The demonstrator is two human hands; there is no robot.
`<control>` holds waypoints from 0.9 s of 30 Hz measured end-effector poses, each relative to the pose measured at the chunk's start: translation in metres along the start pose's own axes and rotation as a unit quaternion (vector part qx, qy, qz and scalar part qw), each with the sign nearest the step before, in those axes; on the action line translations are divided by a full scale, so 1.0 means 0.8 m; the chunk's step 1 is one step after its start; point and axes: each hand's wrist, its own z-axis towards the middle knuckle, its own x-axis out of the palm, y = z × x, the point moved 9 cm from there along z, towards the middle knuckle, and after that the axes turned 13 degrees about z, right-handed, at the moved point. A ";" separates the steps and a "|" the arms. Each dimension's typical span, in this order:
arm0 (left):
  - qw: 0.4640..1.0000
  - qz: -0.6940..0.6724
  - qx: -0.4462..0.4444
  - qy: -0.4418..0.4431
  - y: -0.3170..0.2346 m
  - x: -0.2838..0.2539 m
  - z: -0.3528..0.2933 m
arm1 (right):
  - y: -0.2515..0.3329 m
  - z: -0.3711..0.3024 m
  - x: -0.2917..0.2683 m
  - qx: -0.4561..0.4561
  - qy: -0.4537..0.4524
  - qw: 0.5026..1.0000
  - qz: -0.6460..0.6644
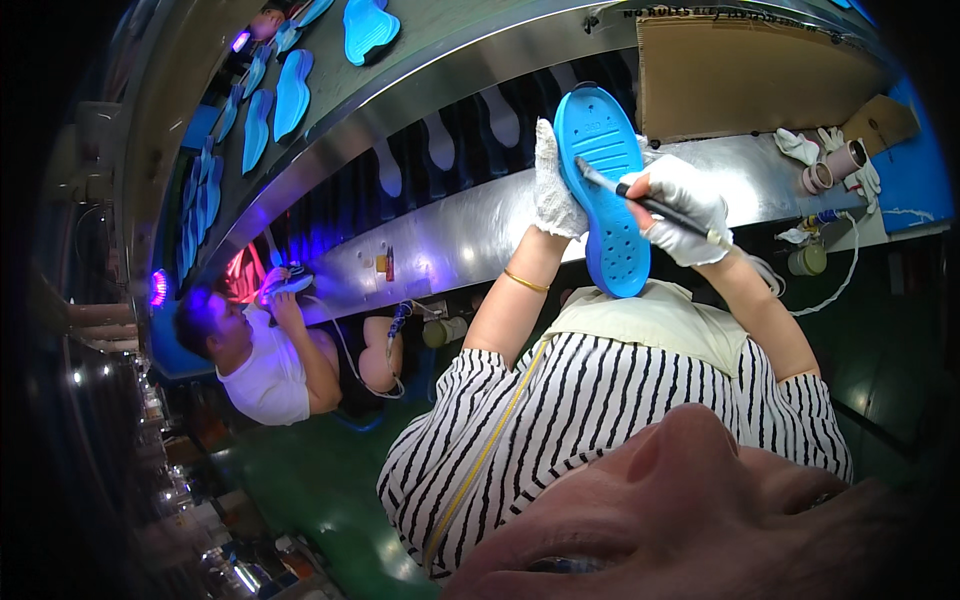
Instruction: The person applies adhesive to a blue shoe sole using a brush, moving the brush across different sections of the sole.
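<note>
A blue shoe sole (pixel 604 145) is held up in front of my body, its ribbed and perforated face toward me. My left hand (pixel 556 190), in a white glove, grips the sole along its left edge, with the thumb or fingers partly hidden behind it. In my gloved right hand (pixel 682 205) is a brush with a dark handle (pixel 668 212); some bare fingertips show. The brush's tip touches or nearly touches the upper middle of the sole's face, left of centre.
A metal bench (pixel 480 225) runs across in front, below a conveyor (pixel 420 25) carrying several blue soles (pixel 292 95). Right: cardboard (pixel 760 80), spare white gloves (pixel 797 147), rolls (pixel 843 160) and a hose (pixel 850 275). A co-worker (pixel 275 360) sits at left, handling a sole.
</note>
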 end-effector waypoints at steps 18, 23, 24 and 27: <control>0.997 -0.004 0.040 0.062 0.006 0.008 -0.013 | -0.065 -0.024 -0.013 0.208 -0.022 0.958 0.198; 0.987 -0.098 0.100 0.082 -0.009 0.002 0.015 | -0.027 -0.008 0.007 0.124 0.035 0.982 0.138; 0.985 -0.089 0.133 0.066 -0.020 -0.004 0.021 | -0.029 -0.009 0.010 0.157 0.057 0.976 0.143; 0.967 -0.138 0.188 0.102 -0.041 0.009 0.017 | -0.059 -0.025 -0.006 0.302 -0.050 0.922 0.239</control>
